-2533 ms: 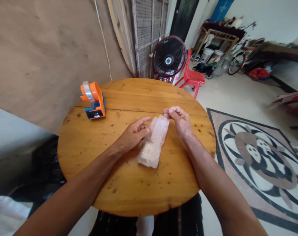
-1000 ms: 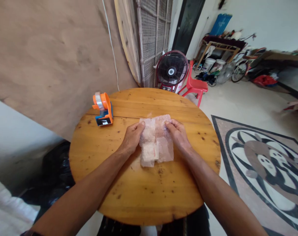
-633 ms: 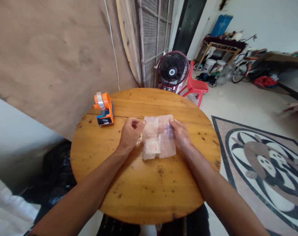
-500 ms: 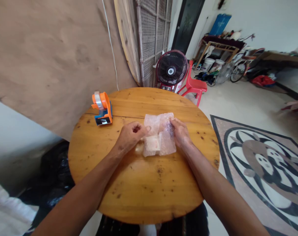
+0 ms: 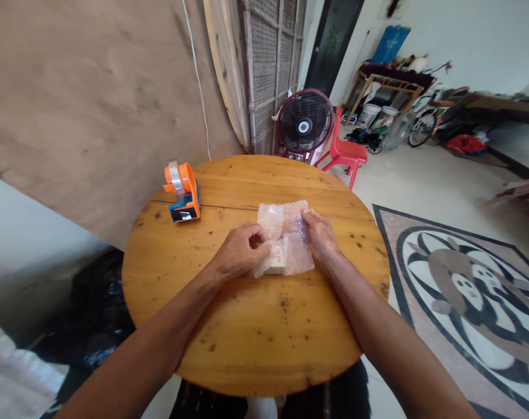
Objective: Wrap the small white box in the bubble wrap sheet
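Note:
A sheet of bubble wrap (image 5: pixel 297 256) lies spread on the round wooden table (image 5: pixel 247 331). On its near left part sits a small pale box (image 5: pixel 277 256) with faint reddish marks. My left hand (image 5: pixel 244 247) is closed at the box's left side, thumb and fingers pinched together there; whether it grips the box or the wrap's edge is partly hidden. My right hand (image 5: pixel 320 234) pinches the right edge of the bubble wrap between thumb and fingers.
An orange and blue tape dispenser (image 5: pixel 184 192) stands at the table's left edge. Beyond the far edge are a fan (image 5: pixel 305 125) and a red plastic chair (image 5: pixel 347 150). A panda-patterned floor panel (image 5: pixel 474 291) lies to the right.
My left hand has moved down and slightly right, from the wrap's left side onto the box's left end. The box shows more plainly now. My right hand has stayed in place.

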The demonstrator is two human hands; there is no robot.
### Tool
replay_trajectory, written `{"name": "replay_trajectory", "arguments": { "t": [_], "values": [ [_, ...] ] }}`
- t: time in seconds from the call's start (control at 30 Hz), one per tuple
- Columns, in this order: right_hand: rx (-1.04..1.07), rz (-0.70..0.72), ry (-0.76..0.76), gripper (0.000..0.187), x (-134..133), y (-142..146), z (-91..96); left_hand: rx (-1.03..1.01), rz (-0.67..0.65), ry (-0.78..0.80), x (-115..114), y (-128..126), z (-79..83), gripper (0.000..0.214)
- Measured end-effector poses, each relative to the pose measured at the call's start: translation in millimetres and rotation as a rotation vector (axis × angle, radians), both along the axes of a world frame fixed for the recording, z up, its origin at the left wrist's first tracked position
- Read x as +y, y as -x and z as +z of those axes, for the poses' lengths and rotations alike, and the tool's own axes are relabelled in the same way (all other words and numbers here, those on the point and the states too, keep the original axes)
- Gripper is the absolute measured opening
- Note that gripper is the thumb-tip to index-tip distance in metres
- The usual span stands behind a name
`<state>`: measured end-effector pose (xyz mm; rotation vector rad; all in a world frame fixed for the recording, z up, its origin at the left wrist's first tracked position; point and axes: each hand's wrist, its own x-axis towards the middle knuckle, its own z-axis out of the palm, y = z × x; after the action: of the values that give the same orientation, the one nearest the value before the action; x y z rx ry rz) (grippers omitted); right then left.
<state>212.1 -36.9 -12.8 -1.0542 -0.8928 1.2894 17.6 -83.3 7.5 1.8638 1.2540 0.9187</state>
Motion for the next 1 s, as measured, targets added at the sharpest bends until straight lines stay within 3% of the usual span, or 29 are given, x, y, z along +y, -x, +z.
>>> {"name": "replay_trajectory", "arguments": {
  "t": [0.27,0.63,0.7,0.87,0.93,1.0],
  "values": [
    [0.007,-0.094,-0.004,0.03,3.0,-4.7,1.8,-0.226,0.174,0.057,9.2,17.0,-0.2,0.013],
    [-0.023,-0.165,0.013,0.03,4.4,-6.3,5.7,-0.328,0.311,0.23,19.9,23.6,-9.3,0.019],
    [-0.013,-0.139,0.015,0.028,3.3,-5.2,7.1,-0.309,0.295,0.201,20.0,21.6,-9.3,0.021],
    [0.023,-0.032,-0.016,0.029,2.7,-3.8,5.1,-0.061,0.284,-0.027,16.3,10.5,-9.6,0.062],
    [0.031,0.005,-0.031,0.029,3.2,-3.4,2.9,0.02,0.29,-0.104,14.9,6.2,-10.0,0.055],
    [0.033,0.023,-0.037,0.028,3.5,-3.1,1.4,0.04,0.305,-0.153,15.0,3.9,-10.6,0.033]
  ]
}}
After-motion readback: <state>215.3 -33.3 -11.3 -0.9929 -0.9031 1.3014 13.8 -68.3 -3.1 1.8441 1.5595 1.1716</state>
